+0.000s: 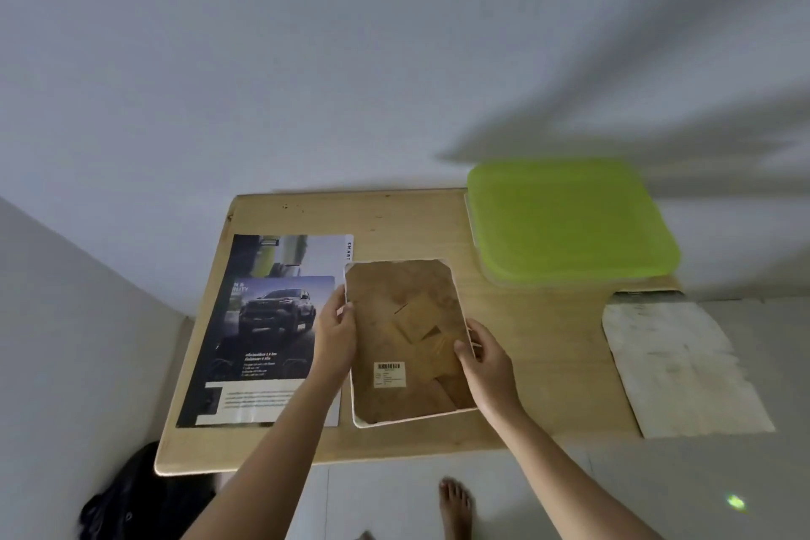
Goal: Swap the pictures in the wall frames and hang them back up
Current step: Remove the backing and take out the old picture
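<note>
A person's left hand (337,335) and right hand (482,360) grip the long sides of a white-rimmed rectangular picture frame (407,320), face down with its brown board backing up, near the pale wooden worktop's (526,342) front edge, fingers (338,302) curled on its rim. A glossy car-advert print (263,320) lies just beside it, toward the left edge. The swap looks under way, and the backing likely needs freeing next

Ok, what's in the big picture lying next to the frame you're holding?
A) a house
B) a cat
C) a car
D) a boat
C: the poster lying just left of the frame shows a dark car seen from the front, with its headlights on.
</note>
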Demonstrator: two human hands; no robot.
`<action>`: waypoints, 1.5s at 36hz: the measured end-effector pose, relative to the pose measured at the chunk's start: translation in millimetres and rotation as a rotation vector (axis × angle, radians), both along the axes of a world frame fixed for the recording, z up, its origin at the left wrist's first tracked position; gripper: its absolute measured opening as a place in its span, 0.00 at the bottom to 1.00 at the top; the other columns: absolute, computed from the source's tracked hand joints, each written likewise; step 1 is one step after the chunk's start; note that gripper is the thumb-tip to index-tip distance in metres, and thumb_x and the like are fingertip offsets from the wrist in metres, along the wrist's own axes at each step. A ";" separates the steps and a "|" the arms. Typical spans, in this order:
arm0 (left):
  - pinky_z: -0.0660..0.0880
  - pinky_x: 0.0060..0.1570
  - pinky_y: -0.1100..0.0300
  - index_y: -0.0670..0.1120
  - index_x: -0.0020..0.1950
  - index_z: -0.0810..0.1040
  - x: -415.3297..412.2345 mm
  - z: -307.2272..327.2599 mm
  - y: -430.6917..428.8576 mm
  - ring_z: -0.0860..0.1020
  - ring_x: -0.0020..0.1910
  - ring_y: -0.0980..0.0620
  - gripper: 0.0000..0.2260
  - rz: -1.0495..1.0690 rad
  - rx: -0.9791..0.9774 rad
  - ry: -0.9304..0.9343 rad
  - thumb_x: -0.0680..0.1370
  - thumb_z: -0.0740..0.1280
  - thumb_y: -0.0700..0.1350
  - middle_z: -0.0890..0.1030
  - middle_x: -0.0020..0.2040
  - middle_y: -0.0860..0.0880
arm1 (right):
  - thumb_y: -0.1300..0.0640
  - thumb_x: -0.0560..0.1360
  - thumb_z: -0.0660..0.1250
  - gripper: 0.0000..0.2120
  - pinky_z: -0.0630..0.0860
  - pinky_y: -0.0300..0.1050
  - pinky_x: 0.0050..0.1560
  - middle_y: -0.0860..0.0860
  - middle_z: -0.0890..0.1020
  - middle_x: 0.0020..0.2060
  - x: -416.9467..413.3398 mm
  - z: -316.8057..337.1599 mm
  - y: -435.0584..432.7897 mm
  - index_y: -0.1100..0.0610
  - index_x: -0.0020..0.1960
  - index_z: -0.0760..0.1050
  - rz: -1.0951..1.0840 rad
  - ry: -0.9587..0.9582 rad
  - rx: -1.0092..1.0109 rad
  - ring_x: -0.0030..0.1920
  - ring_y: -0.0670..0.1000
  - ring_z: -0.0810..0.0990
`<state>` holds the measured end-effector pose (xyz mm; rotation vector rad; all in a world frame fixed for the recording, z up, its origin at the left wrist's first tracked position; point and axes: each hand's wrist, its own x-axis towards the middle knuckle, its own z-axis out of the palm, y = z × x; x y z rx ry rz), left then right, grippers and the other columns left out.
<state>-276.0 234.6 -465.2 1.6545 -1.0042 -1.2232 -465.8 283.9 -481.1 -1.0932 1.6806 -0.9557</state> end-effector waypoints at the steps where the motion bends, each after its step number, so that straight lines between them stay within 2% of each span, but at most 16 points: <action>1: 0.75 0.58 0.50 0.59 0.57 0.73 -1.8 -7.7 -0.7 0.76 0.57 0.48 0.14 -0.011 0.013 -0.050 0.80 0.54 0.42 0.77 0.54 0.50 | 0.65 0.76 0.61 0.15 0.71 0.26 0.49 0.39 0.78 0.48 -1.6 -1.5 1.1 0.51 0.59 0.72 0.001 0.036 0.008 0.49 0.34 0.77; 2: 0.74 0.59 0.47 0.61 0.57 0.73 -3.5 -14.4 -1.3 0.75 0.58 0.47 0.15 -0.018 0.017 -0.100 0.80 0.54 0.43 0.75 0.55 0.49 | 0.65 0.76 0.61 0.16 0.72 0.31 0.54 0.41 0.78 0.51 -2.5 -3.1 2.3 0.53 0.61 0.72 0.005 0.066 0.009 0.53 0.38 0.77; 4: 0.69 0.64 0.45 0.56 0.62 0.72 -7.7 -21.4 -2.4 0.71 0.60 0.45 0.14 -0.020 0.036 -0.178 0.80 0.55 0.43 0.70 0.58 0.46 | 0.62 0.76 0.62 0.17 0.71 0.42 0.63 0.48 0.78 0.58 -4.8 -8.7 4.1 0.57 0.65 0.71 0.025 0.135 0.005 0.61 0.46 0.75; 6: 0.66 0.67 0.48 0.48 0.69 0.67 -11.7 -24.2 -3.6 0.69 0.62 0.45 0.16 -0.029 0.065 -0.226 0.81 0.55 0.43 0.66 0.62 0.44 | 0.61 0.76 0.62 0.20 0.67 0.41 0.66 0.51 0.76 0.62 -5.0 -12.4 6.5 0.59 0.68 0.68 0.044 0.211 -0.013 0.63 0.45 0.72; 9: 0.66 0.66 0.50 0.46 0.71 0.65 -15.1 -23.5 -3.4 0.69 0.64 0.45 0.18 -0.035 0.075 -0.257 0.81 0.56 0.45 0.65 0.65 0.44 | 0.60 0.77 0.62 0.21 0.60 0.31 0.63 0.53 0.74 0.64 -2.8 -13.3 9.5 0.61 0.69 0.66 0.050 0.299 -0.040 0.64 0.46 0.70; 14: 0.68 0.63 0.53 0.43 0.70 0.67 -11.2 -25.2 -3.7 0.71 0.63 0.45 0.18 -0.006 0.064 -0.277 0.80 0.59 0.42 0.70 0.65 0.42 | 0.59 0.77 0.62 0.22 0.67 0.41 0.66 0.54 0.75 0.63 2.4 -20.1 14.6 0.60 0.70 0.65 0.044 0.332 -0.082 0.65 0.50 0.72; 20: 0.70 0.62 0.52 0.44 0.70 0.67 -6.4 -21.4 1.8 0.72 0.64 0.47 0.19 0.000 0.027 -0.277 0.79 0.62 0.39 0.73 0.66 0.46 | 0.57 0.76 0.65 0.22 0.64 0.36 0.65 0.53 0.75 0.63 7.8 -25.1 20.4 0.60 0.68 0.68 0.049 0.369 -0.108 0.65 0.48 0.72; 24: 0.69 0.62 0.52 0.45 0.71 0.65 -3.9 -24.1 6.4 0.71 0.65 0.46 0.21 -0.067 0.048 -0.338 0.78 0.63 0.39 0.72 0.67 0.46 | 0.60 0.74 0.67 0.20 0.65 0.33 0.62 0.54 0.77 0.57 6.4 -27.3 18.1 0.62 0.65 0.71 0.051 0.389 -0.121 0.60 0.50 0.75; 29: 0.64 0.65 0.57 0.43 0.72 0.62 0.1 -26.0 16.2 0.64 0.68 0.48 0.25 -0.156 0.040 -0.481 0.77 0.66 0.42 0.65 0.69 0.46 | 0.60 0.73 0.68 0.19 0.69 0.39 0.60 0.53 0.76 0.54 3.1 -21.9 5.9 0.62 0.63 0.72 0.095 0.414 -0.140 0.54 0.47 0.74; 31: 0.63 0.66 0.56 0.44 0.72 0.62 2.2 -27.4 24.7 0.64 0.68 0.48 0.25 -0.188 0.011 -0.518 0.77 0.65 0.43 0.65 0.70 0.46 | 0.59 0.75 0.66 0.19 0.68 0.39 0.62 0.53 0.75 0.55 2.6 -17.6 -8.2 0.61 0.64 0.71 0.113 0.408 -0.140 0.55 0.45 0.72; 34: 0.62 0.67 0.54 0.45 0.73 0.59 8.0 -31.8 42.0 0.61 0.70 0.48 0.28 -0.280 -0.006 -0.575 0.77 0.65 0.49 0.62 0.72 0.47 | 0.57 0.77 0.63 0.20 0.62 0.33 0.59 0.53 0.71 0.58 5.1 -12.2 -37.2 0.59 0.68 0.67 0.174 0.407 -0.103 0.57 0.47 0.71; 36: 0.62 0.68 0.52 0.45 0.75 0.54 12.5 -34.8 56.3 0.58 0.72 0.48 0.35 -0.370 0.016 -0.630 0.74 0.66 0.56 0.58 0.74 0.47 | 0.56 0.77 0.62 0.21 0.62 0.34 0.58 0.53 0.68 0.59 8.3 -10.5 -55.7 0.58 0.69 0.66 0.206 0.411 -0.059 0.59 0.50 0.70; 39: 0.60 0.70 0.49 0.45 0.76 0.45 18.3 -38.3 75.4 0.50 0.75 0.49 0.50 -0.503 0.075 -0.715 0.66 0.65 0.69 0.50 0.76 0.49 | 0.54 0.77 0.61 0.22 0.63 0.42 0.64 0.54 0.66 0.61 12.0 -11.5 -73.2 0.57 0.70 0.64 0.244 0.443 0.011 0.63 0.53 0.66; 41: 0.58 0.70 0.49 0.46 0.76 0.40 20.6 -40.9 82.5 0.46 0.76 0.49 0.56 -0.564 0.094 -0.745 0.61 0.63 0.74 0.45 0.77 0.51 | 0.54 0.77 0.60 0.23 0.62 0.45 0.65 0.55 0.65 0.63 12.8 -12.6 -78.7 0.56 0.71 0.63 0.268 0.463 0.038 0.66 0.54 0.63; 46: 0.53 0.72 0.49 0.47 0.75 0.33 24.0 -41.2 84.3 0.40 0.76 0.51 0.61 -0.632 0.117 -0.754 0.58 0.64 0.74 0.38 0.76 0.53 | 0.54 0.76 0.63 0.26 0.63 0.48 0.66 0.55 0.64 0.63 12.5 -13.2 -84.6 0.56 0.71 0.62 0.307 0.494 0.061 0.67 0.55 0.62; 54: 0.53 0.72 0.48 0.48 0.75 0.34 24.0 -44.5 85.7 0.40 0.75 0.53 0.61 -0.611 0.111 -0.717 0.57 0.65 0.74 0.38 0.76 0.54 | 0.52 0.72 0.69 0.27 0.63 0.46 0.65 0.57 0.63 0.62 15.6 -12.2 -96.3 0.59 0.67 0.64 0.304 0.477 0.095 0.66 0.56 0.62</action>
